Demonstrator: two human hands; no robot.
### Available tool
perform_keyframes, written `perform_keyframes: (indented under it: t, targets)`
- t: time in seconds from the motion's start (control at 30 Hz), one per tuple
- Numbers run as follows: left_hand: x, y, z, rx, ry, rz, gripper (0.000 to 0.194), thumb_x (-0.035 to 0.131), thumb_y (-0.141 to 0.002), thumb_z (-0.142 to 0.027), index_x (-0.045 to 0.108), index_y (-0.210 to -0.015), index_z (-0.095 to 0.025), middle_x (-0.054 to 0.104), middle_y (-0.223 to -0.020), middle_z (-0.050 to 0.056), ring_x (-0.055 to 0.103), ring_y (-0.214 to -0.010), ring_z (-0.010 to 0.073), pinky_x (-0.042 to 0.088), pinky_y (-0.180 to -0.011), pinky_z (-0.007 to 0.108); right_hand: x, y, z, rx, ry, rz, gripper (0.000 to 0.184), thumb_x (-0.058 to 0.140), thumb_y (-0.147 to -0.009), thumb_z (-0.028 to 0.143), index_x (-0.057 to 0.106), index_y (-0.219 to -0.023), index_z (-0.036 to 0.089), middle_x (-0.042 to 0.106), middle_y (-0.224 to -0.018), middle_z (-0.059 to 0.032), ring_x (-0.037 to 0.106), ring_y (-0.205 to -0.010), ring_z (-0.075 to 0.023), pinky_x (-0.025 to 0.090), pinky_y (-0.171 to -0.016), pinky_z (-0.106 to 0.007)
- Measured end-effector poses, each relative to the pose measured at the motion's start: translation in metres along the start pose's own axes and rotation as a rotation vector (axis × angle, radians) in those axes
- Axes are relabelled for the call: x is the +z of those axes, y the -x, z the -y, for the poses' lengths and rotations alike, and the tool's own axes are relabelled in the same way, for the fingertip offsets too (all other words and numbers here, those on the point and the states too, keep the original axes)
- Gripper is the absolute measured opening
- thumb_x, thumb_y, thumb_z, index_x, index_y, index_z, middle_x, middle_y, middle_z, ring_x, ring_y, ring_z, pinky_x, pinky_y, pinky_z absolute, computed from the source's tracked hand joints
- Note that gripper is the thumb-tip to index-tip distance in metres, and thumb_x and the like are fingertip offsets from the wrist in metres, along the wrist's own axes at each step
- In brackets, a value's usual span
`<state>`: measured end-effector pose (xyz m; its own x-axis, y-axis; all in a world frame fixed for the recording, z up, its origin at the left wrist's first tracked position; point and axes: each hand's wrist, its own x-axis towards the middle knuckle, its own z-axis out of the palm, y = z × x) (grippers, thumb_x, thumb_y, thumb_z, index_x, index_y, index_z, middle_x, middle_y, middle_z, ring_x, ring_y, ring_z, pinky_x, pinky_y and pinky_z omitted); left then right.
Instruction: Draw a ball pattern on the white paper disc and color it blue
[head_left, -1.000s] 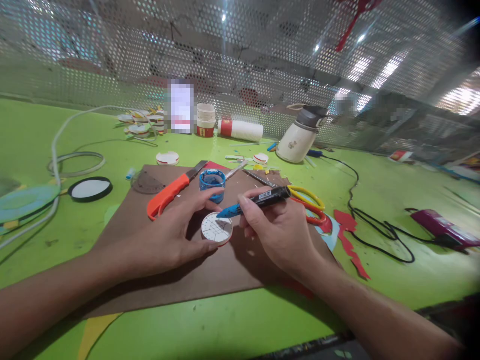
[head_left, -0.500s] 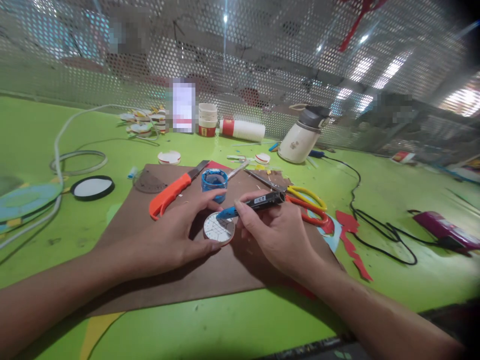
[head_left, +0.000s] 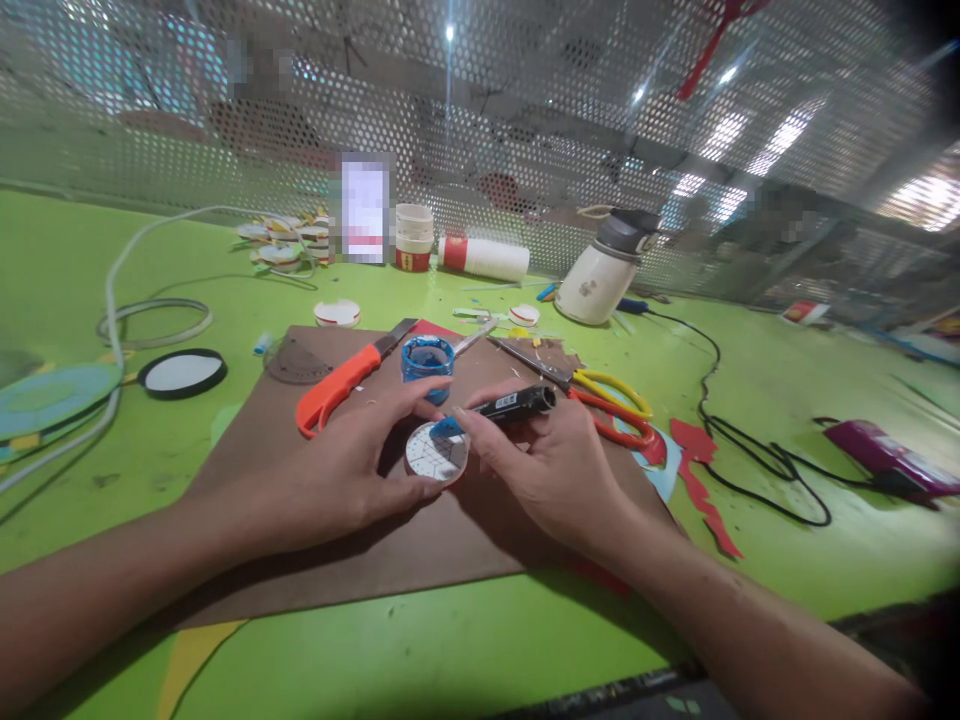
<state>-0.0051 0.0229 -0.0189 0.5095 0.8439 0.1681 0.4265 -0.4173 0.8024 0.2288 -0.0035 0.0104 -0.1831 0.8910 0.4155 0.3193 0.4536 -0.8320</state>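
Observation:
Between the thumb and fingers of my left hand [head_left: 330, 460] is a small round white disc [head_left: 435, 456] with black lines drawn on it, resting on a brown board [head_left: 352, 570]. My right hand [head_left: 551, 465] is closed around a marker [head_left: 510, 404] with a black barrel and a blue front end. Its tip is at the upper part of the disc; whether it touches cannot be made out. Just behind the disc stands a blue-stained jar [head_left: 427, 362]. An orange-handled knife [head_left: 341, 388] lies left of the jar, and scissors [head_left: 611, 400] with yellow and orange handles lie right of it.
A clear protractor [head_left: 296, 362] lies at the board's left edge. Farther back are paper cups [head_left: 484, 258], a white flask [head_left: 596, 285] and a pixelated upright screen [head_left: 365, 210]. Red paper scraps [head_left: 697, 460] and a purple corded device [head_left: 889, 455] lie to the right.
The marker and my right hand have shifted slightly left over the disc, and the marker's rear end has dropped a little. My left hand stays around the disc.

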Motion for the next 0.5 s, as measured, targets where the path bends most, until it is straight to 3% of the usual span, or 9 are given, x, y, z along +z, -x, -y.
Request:
perform_keyframes:
  t: [0.13, 0.2, 0.3, 0.4, 0.5]
  targets:
    - [0.000, -0.003, -0.002, 0.006, -0.025, -0.003, 0.071, 0.084, -0.096, -0.058, 0.072, -0.159, -0.025, 0.080, -0.159, 0.016, 0.074, -0.149, 0.0449, 0.062, -0.128, 0.062, 0.003, 0.000, -0.005, -0.005, 0.014, -0.061, 0.021, 0.089, -0.098, 0.039, 0.084, -0.084, 0.023, 0.087, -0.079, -0.0044, 0.079, -0.070, -0.0219, 0.064, -0.070, -0.033]
    - [-0.001, -0.005, -0.003, -0.005, -0.041, 0.014, 0.073, 0.082, -0.096, -0.060, 0.071, -0.159, -0.024, 0.083, -0.149, 0.016, 0.078, -0.141, 0.0445, 0.066, -0.121, 0.061, 0.005, 0.000, -0.007, -0.025, 0.012, -0.105, 0.022, 0.092, -0.096, 0.039, 0.084, -0.081, 0.024, 0.085, -0.075, -0.0030, 0.075, -0.066, -0.0207, 0.063, -0.067, -0.033]
    - [-0.001, -0.006, -0.002, -0.016, -0.031, -0.016, 0.081, 0.085, -0.092, -0.061, 0.069, -0.162, -0.025, 0.081, -0.156, 0.016, 0.075, -0.146, 0.0457, 0.065, -0.123, 0.061, 0.005, -0.001, -0.004, -0.057, -0.020, -0.153, 0.024, 0.093, -0.094, 0.038, 0.082, -0.076, 0.025, 0.082, -0.070, -0.0013, 0.072, -0.063, -0.0192, 0.061, -0.065, -0.032]
    - [0.001, -0.004, 0.000, -0.034, -0.005, -0.009, 0.078, 0.088, -0.090, -0.059, 0.071, -0.159, -0.027, 0.078, -0.161, 0.016, 0.073, -0.149, 0.0450, 0.061, -0.128, 0.063, 0.002, -0.001, 0.003, -0.058, -0.025, -0.218, 0.035, 0.088, -0.097, 0.037, 0.073, -0.067, 0.026, 0.072, -0.062, 0.0017, 0.066, -0.058, -0.0176, 0.058, -0.058, -0.030]
    - [0.003, -0.003, 0.002, -0.006, -0.016, -0.017, 0.080, 0.087, -0.092, -0.057, 0.069, -0.164, -0.027, 0.081, -0.153, 0.015, 0.077, -0.142, 0.0417, 0.063, -0.125, 0.062, -0.002, -0.002, 0.006, -0.057, 0.042, -0.252, 0.045, 0.086, -0.099, 0.038, 0.063, -0.061, 0.027, 0.061, -0.056, 0.0037, 0.057, -0.054, -0.0152, 0.051, -0.052, -0.028]
